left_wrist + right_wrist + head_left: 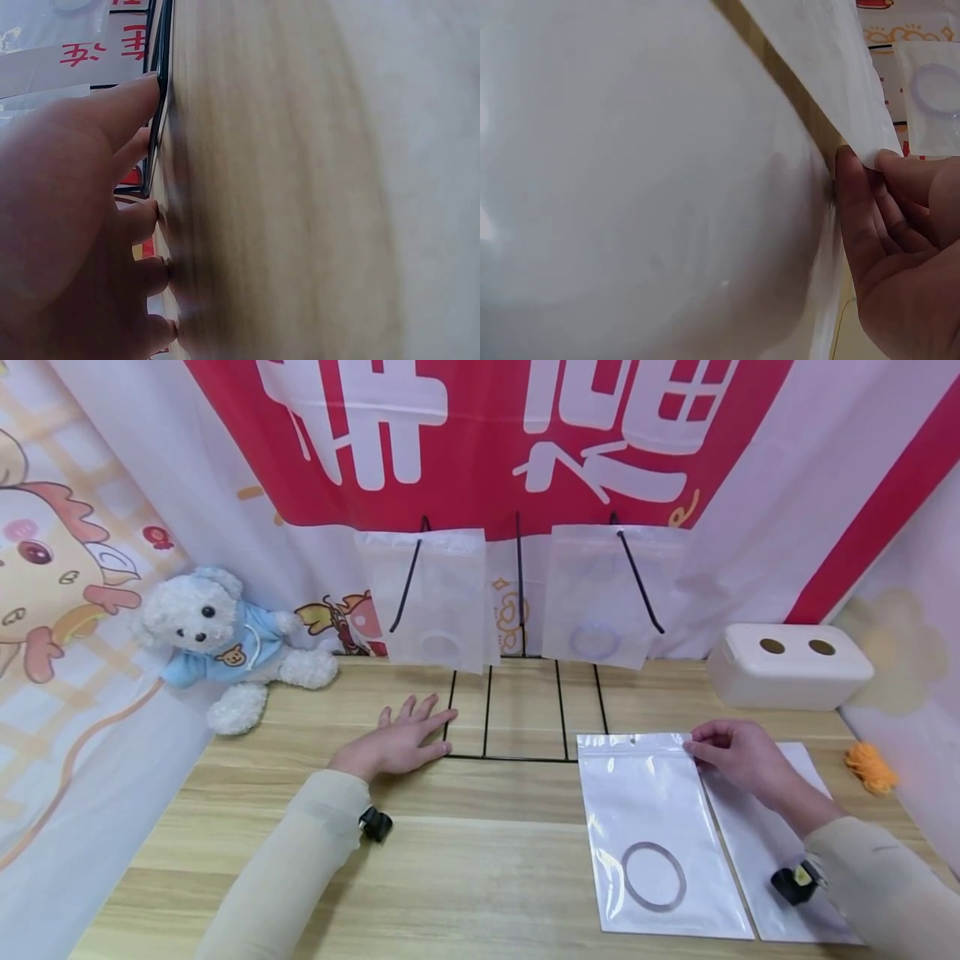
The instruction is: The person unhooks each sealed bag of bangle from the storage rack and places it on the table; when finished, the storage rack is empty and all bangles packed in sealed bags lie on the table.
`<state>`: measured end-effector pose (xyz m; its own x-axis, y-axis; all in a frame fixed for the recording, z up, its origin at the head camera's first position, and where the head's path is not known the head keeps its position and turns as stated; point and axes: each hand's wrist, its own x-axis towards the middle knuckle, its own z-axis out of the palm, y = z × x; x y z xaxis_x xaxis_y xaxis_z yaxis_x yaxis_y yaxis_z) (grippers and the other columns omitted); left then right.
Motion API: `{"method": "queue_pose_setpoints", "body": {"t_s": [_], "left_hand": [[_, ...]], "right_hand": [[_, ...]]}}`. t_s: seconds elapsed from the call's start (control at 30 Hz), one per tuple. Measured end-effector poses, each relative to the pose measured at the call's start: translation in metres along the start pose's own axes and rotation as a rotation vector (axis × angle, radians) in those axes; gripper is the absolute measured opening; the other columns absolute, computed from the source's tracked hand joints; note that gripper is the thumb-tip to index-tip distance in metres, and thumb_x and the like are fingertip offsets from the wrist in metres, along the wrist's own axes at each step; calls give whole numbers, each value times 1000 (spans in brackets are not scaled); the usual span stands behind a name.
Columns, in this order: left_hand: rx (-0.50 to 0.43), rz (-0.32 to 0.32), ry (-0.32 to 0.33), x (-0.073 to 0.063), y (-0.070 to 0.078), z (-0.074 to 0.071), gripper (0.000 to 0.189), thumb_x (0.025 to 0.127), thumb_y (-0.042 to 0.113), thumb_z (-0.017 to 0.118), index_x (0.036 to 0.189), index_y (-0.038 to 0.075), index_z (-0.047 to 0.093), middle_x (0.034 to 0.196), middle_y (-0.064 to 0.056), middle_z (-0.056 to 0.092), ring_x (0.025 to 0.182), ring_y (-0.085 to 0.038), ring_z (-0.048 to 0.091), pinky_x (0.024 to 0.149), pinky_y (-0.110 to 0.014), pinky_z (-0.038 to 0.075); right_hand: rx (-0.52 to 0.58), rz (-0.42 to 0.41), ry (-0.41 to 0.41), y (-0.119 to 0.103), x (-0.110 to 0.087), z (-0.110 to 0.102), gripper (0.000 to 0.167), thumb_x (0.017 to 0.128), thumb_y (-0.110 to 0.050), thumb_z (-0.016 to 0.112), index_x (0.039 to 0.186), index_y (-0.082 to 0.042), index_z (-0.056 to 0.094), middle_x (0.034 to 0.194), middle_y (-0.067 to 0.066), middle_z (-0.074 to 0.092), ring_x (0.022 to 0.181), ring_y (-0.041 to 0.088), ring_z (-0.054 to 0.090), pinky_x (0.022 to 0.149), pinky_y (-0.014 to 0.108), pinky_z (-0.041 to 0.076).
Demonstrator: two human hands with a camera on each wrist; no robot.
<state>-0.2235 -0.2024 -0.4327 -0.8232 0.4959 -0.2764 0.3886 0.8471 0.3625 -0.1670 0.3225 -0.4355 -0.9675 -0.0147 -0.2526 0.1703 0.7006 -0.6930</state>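
In the head view my right hand (742, 760) pinches the top right corner of a white zip bag (637, 810), thumb and forefinger on its edge. A ring shape (654, 877) shows through that bag's lower half. Beneath my right forearm lies a second white bag (806, 893), partly covered. My left hand (408, 739) rests with fingers spread on the front left corner of a black wire rack (517, 758). The left wrist view shows its thumb (131, 105) against the black wire. Two groups of bags, one on the left (442, 602) and one on the right (600, 602), hang from the rack's prongs.
A white teddy bear (225, 635) in a blue hoodie sits at the back left. At the back right stands a white box (787, 668) with two holes on top. Orange yarn (872, 768) lies near the right edge. A printed curtain (487, 460) hangs behind the rack.
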Motion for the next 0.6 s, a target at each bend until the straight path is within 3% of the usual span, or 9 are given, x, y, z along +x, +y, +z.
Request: {"method": "queue_pose_setpoints", "body": {"t_s": [0.17,0.47,0.6], "left_hand": [[-4,2,0,0,0,0,67,113,51,48,173,27,29,183,-18,7,167,-51,-2,127,-81,-4],[4,-1,2,0,0,1,67,113,51,48,173,27,29,183,-17,6,167,-51,-2,127,-81,-4],[5,-3,-1,0,0,0,67,113,51,48,173,26,29,183,-17,6,167,-51,-2,127,-81,-4]], "right_hand": [[-2,5,-8,4,3,1,31,106,-20,72,124,5,69,100,11,77,86,19,70,68,25,59],[-76,67,-9,3,2,-6,36,106,-28,72,131,-2,69,111,15,74,96,27,63,74,28,58],[-104,53,-13,2,1,-8,36,105,-26,73,130,-1,70,112,17,74,97,28,62,76,29,57]]}}
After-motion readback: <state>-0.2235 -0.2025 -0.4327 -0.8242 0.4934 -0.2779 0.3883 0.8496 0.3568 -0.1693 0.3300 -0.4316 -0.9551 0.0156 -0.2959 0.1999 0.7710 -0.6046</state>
